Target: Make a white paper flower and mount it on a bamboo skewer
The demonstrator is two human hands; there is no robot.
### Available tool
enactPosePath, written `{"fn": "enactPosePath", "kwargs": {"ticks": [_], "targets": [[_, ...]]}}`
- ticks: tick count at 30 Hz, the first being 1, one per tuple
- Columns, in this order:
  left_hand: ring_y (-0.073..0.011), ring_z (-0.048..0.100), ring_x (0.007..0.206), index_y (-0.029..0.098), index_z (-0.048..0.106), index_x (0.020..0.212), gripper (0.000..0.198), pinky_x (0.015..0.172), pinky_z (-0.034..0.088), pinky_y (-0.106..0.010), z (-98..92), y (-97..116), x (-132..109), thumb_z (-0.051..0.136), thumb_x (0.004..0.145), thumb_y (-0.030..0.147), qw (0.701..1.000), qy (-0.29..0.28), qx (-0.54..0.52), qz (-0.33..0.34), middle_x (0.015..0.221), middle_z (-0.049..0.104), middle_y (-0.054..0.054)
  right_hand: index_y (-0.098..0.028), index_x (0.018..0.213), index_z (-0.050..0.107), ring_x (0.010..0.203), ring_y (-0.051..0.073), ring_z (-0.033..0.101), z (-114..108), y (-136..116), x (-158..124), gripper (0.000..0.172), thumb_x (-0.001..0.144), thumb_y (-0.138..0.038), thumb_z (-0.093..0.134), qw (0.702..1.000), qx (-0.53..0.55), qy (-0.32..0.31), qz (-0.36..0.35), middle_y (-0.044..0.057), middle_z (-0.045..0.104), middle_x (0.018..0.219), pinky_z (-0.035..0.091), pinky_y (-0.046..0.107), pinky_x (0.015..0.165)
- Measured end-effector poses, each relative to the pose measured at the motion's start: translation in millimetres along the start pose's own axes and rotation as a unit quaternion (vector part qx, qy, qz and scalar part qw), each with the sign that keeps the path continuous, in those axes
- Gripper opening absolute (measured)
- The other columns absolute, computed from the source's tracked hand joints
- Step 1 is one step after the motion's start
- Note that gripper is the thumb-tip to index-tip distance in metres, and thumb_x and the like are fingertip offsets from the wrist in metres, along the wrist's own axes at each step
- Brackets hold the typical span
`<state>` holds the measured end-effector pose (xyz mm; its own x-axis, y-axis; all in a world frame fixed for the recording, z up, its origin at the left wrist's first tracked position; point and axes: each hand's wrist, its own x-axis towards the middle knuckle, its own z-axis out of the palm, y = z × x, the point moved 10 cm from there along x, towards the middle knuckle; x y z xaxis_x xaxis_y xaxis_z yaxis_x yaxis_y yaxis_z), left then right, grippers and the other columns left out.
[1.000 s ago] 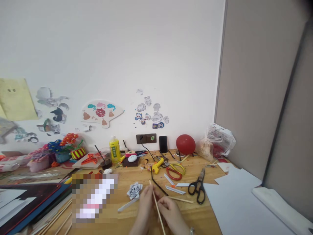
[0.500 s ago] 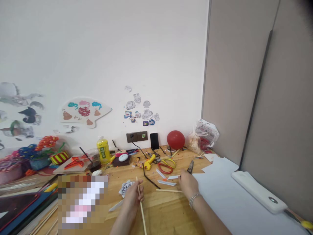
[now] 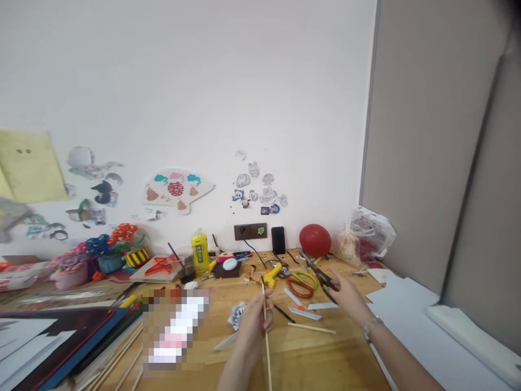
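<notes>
My left hand (image 3: 255, 315) is closed around a thin pale wooden stick (image 3: 267, 353), which slants down toward the bottom of the view. On the right, my right hand (image 3: 345, 293) grips a dark two-handled tool (image 3: 319, 274), like pliers or scissors; blur hides its exact kind. Between the hands lie a short wooden stick (image 3: 312, 328), white paper strips (image 3: 304, 314) and a dark thin rod (image 3: 284, 313). Beside my left hand sits a crumpled printed paper piece (image 3: 236, 315). Red and yellow looped handles (image 3: 300, 288) lie just left of the tool.
A yellow glue gun (image 3: 272, 276), a yellow bottle (image 3: 199, 251), a phone (image 3: 279, 240) and a red balloon (image 3: 315, 240) line the back. White sheets (image 3: 407, 326) cover the right side. Long sticks (image 3: 118, 353) and a dark mat (image 3: 81, 320) lie left.
My right hand has moved up and right, away from the paper strips, with the dark tool now in it. The view has turned left. My left hand keeps the wooden stick.
</notes>
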<state>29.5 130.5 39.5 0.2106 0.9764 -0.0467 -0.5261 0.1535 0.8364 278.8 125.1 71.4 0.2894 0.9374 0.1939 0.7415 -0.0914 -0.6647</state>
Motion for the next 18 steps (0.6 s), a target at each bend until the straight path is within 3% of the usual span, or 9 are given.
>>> {"fn": "enactPosePath", "kwargs": {"ticks": [3,4,6,9,12,15,18], "targets": [[-0.0007,0.028,0.031,0.017,0.058,0.094,0.038,0.036,0.014,-0.017,26.6,33,-6,0.065,0.065,0.041,0.997,-0.054,0.020,0.050,0.059,0.053,0.005,-0.019,0.130,0.034,0.112,0.016,0.049,-10,-48,-15,0.053,0.078,-0.017,0.040,0.994,0.034,0.022,-0.101,0.007,0.051,0.121,0.037,0.028,0.093],[-0.0009,0.028,0.031,0.018,0.058,0.096,0.040,0.036,0.012,-0.017,33.9,44,-7,0.065,0.065,0.042,0.995,-0.058,0.033,0.069,0.058,0.053,0.005,-0.020,0.130,0.034,0.116,0.019,0.044,-16,-73,-25,0.058,0.074,-0.018,0.045,0.984,0.039,0.042,-0.170,0.008,0.047,0.124,0.035,0.033,0.095],[-0.0014,0.027,0.034,0.018,0.059,0.096,0.038,0.037,0.012,-0.018,47.4,67,-10,0.065,0.066,0.041,0.990,-0.057,0.066,0.110,0.058,0.052,0.005,-0.023,0.132,0.032,0.116,0.027,0.041,-28,-105,-41,0.075,0.061,-0.020,0.057,0.971,0.025,0.086,-0.222,0.009,0.046,0.119,0.034,0.040,0.095],[-0.0029,0.027,0.037,0.017,0.062,0.089,0.033,0.039,0.018,-0.018,66.7,93,-17,0.065,0.067,0.041,0.979,-0.057,0.114,0.158,0.055,0.051,0.005,-0.026,0.128,0.036,0.106,0.027,0.046,-34,-137,-58,0.071,0.060,-0.018,0.056,0.956,0.010,0.112,-0.273,0.007,0.049,0.105,0.038,0.042,0.090],[-0.0092,0.045,0.052,0.020,0.064,0.093,0.032,0.049,0.033,-0.019,72.8,111,-25,0.059,0.072,0.043,0.969,-0.024,0.137,0.204,0.062,0.055,0.002,-0.027,0.123,0.040,0.102,0.026,0.048,-36,-146,-63,0.064,0.062,-0.020,0.056,0.945,0.000,0.137,-0.298,0.006,0.049,0.101,0.042,0.040,0.085],[-0.0175,0.055,0.082,0.021,0.063,0.098,0.035,0.069,0.041,-0.023,76.1,116,-27,0.060,0.071,0.043,0.956,-0.008,0.182,0.231,0.088,0.063,-0.004,-0.026,0.121,0.043,0.097,0.026,0.050,-37,-145,-58,0.062,0.061,-0.020,0.057,0.938,-0.023,0.159,-0.307,0.006,0.049,0.099,0.044,0.039,0.081],[-0.0195,0.054,0.077,0.020,0.064,0.085,0.033,0.068,0.041,-0.025,76.2,118,-23,0.057,0.072,0.049,0.934,0.016,0.245,0.261,0.079,0.062,-0.004,-0.026,0.122,0.043,0.089,0.026,0.050,-40,-145,-54,0.063,0.060,-0.016,0.054,0.931,-0.048,0.183,-0.312,0.006,0.049,0.093,0.044,0.040,0.077]]}}
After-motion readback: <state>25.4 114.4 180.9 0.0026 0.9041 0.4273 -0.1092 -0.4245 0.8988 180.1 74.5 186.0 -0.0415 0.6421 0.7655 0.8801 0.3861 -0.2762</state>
